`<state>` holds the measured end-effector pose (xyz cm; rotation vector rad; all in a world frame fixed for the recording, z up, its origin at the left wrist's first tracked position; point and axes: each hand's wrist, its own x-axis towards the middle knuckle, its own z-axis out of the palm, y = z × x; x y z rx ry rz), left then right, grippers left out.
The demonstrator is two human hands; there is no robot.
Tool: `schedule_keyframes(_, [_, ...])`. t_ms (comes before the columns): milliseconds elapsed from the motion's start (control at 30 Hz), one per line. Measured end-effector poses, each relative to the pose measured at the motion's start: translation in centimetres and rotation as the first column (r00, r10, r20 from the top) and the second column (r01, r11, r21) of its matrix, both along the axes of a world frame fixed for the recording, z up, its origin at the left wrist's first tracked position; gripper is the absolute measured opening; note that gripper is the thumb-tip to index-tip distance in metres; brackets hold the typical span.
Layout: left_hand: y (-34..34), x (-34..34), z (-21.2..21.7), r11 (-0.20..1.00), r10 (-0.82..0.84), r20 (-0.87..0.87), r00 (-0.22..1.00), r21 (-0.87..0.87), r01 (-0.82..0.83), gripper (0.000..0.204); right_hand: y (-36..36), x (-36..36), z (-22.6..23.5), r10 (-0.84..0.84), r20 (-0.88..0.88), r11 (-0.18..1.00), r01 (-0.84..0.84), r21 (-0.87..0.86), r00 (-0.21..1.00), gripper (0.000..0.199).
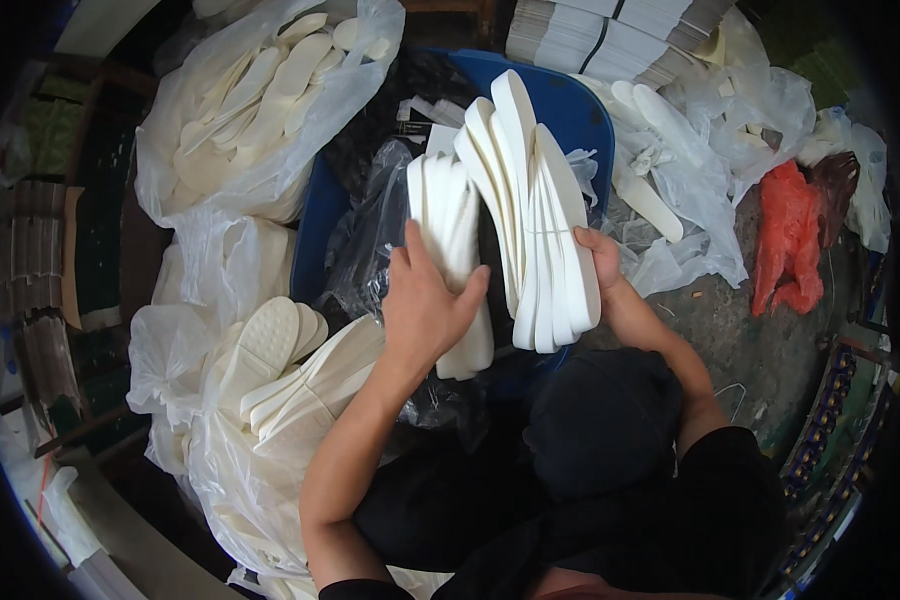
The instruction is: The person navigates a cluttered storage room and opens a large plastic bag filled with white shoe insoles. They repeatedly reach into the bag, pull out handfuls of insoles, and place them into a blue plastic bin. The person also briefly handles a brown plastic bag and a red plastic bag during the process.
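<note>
Two bundles of white shoe insoles are in front of me, above a blue bin (590, 110). My left hand (422, 305) is wrapped round the lower part of the left insole bundle (442, 205), its thumb on the right side and its fingers on the left. My right hand (602, 262) grips the right edge of the larger insole bundle (552, 240). A thin tie runs across that bundle, and its insoles fan out at the top. The two bundles stand close side by side, tilted slightly left. The fingertips of my right hand are partly hidden behind the bundle.
Black plastic film (370, 230) lies in the bin. To the left stand clear bags of loose cream insoles (255, 90) and tied insoles (300, 385). Stacked white sheets (590, 40) are at the back. Clear plastic bags (700, 220) and a red bag (788, 235) lie at right.
</note>
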<state>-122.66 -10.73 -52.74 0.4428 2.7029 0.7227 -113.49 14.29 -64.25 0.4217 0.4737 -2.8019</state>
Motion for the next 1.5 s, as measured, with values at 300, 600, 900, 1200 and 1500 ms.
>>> schedule_keyframes(300, [-1.2,0.3,1.0,0.972,-0.067,0.209,0.976,0.233,0.017,0.107,0.5,0.8,-0.7,-0.038,-0.005,0.999,0.038,0.005,0.999,0.069])
schedule_keyframes(600, [-1.3,1.0,0.2,0.983,-0.053,0.119,0.991,0.179,0.031,0.114,0.2,0.7,-0.5,-0.041,-0.032,0.999,0.04,-0.023,0.999,0.07])
schedule_keyframes(900, [-1.5,1.0,0.0,0.983,-0.014,0.169,0.985,0.185,-0.018,0.117,0.5,0.6,-0.8,-0.021,-0.046,1.0,0.021,-0.018,0.999,0.07])
schedule_keyframes(1200, [-2.0,1.0,-0.8,0.977,-0.013,0.185,0.983,0.213,-0.027,0.117,0.5,0.9,-1.5,-0.031,-0.046,1.0,0.031,-0.003,0.998,0.07])
schedule_keyframes(1500, [-3.8,-0.7,-1.3,0.952,-0.078,0.218,0.973,0.307,0.007,0.12,-0.5,1.1,1.5,-0.066,-0.029,0.947,0.072,0.313,0.997,0.055])
